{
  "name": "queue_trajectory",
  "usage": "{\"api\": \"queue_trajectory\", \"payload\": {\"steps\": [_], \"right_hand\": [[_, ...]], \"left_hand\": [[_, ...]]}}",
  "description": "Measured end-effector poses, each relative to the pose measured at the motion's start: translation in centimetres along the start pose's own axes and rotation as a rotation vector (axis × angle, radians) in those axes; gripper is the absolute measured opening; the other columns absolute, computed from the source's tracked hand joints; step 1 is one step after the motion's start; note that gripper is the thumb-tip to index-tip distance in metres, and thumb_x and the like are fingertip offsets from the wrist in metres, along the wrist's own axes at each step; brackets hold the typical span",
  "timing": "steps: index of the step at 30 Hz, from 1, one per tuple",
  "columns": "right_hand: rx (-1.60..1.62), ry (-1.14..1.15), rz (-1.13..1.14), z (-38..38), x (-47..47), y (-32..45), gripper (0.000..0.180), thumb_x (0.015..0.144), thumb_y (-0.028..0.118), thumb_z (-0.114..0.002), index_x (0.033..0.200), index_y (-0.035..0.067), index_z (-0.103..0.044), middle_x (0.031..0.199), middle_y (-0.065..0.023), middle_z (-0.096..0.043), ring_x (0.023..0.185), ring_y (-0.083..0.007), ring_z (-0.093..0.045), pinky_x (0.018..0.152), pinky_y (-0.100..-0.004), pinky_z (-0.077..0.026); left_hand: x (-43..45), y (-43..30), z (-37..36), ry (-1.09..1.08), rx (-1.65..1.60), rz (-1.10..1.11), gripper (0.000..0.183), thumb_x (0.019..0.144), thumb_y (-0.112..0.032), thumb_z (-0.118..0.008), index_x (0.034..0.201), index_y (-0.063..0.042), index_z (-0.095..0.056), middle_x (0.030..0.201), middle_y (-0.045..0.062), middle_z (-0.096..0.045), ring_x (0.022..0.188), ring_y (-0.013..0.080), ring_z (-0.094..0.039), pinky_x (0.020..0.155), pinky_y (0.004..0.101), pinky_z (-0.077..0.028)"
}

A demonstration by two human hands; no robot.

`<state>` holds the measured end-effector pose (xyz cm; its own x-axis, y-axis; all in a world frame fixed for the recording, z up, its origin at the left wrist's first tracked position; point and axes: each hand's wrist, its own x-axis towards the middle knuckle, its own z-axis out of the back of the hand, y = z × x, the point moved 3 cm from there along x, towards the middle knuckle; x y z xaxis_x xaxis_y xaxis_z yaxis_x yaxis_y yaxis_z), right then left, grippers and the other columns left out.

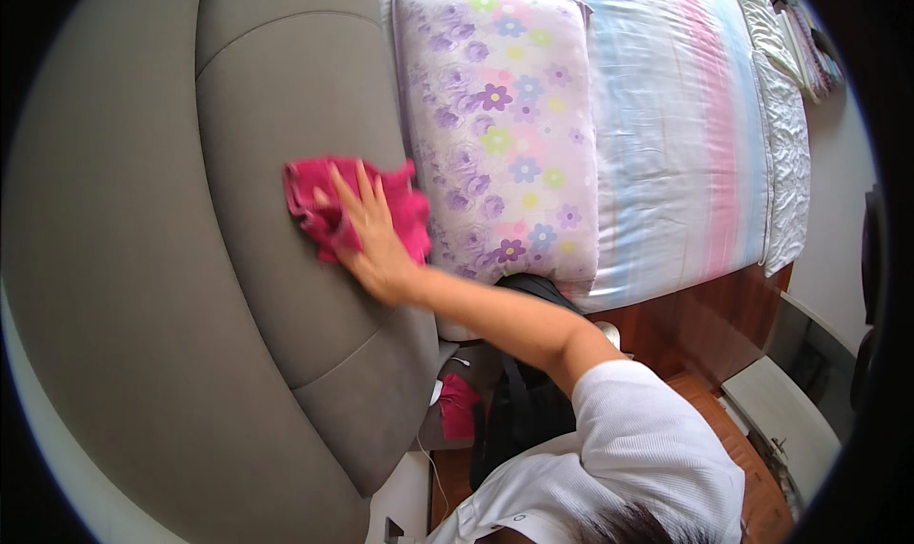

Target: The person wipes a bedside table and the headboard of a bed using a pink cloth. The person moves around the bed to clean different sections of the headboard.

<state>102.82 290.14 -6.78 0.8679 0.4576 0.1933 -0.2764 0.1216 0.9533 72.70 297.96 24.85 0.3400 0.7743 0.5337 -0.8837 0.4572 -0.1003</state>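
My right hand point(375, 240) presses a bright pink cloth point(408, 219) against the grey upholstered headboard point(285, 101). Its fingers are spread over the cloth, pointing towards the top left, and the cloth bunches around them. The cloth's right edge lies close beside a pillow point(500, 137) with purple, pink and green flowers. My left hand is out of view.
A striped blue, pink and white bedsheet point(664, 116) covers the bed. Below the headboard's near end are another pink cloth point(457, 405), a black bag-like item point(528, 408) and a thin white cable point(437, 476). A pale cabinet point(782, 408) stands at the lower right.
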Motion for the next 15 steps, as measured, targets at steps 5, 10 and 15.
{"api": "queue_trajectory", "payload": {"steps": [5,10,15], "right_hand": [[0.306,-0.306,-0.083,1.9,8.0,-7.7,0.067,0.085,0.001,-0.046,0.15,0.006,-0.03,0.158,-0.0127,-0.026,0.148,-0.034,-0.017,0.12,-0.0456,-0.009],[0.618,-0.289,-0.458,0.2,5.7,-15.6,0.063,0.104,0.045,-0.031,0.15,0.001,-0.028,0.151,-0.0101,-0.035,0.135,-0.0217,-0.035,0.113,-0.0331,-0.026],[0.995,-0.359,-0.996,-6.1,-11.6,-21.9,0.087,0.094,0.074,-0.028,0.146,0.005,-0.039,0.14,-0.0103,-0.049,0.126,-0.0242,-0.047,0.108,-0.0374,-0.037]], "left_hand": [[-0.2,1.2,-0.4,-0.033,-0.064,-0.19,0.047,0.104,-0.025,-0.031,0.129,0.012,-0.046,0.122,0.028,-0.054,0.11,0.039,-0.055,0.094,0.0442,-0.044],[-0.9,2.1,-0.9,-0.052,-0.131,-0.282,0.045,0.103,-0.023,-0.035,0.129,0.012,-0.045,0.121,0.028,-0.054,0.108,0.0388,-0.055,0.093,0.0445,-0.044],[0.0,7.2,-2.3,-0.15,-0.137,-0.485,0.045,0.104,-0.023,-0.036,0.13,0.013,-0.045,0.122,0.029,-0.054,0.109,0.0385,-0.054,0.093,0.0454,-0.043]]}}
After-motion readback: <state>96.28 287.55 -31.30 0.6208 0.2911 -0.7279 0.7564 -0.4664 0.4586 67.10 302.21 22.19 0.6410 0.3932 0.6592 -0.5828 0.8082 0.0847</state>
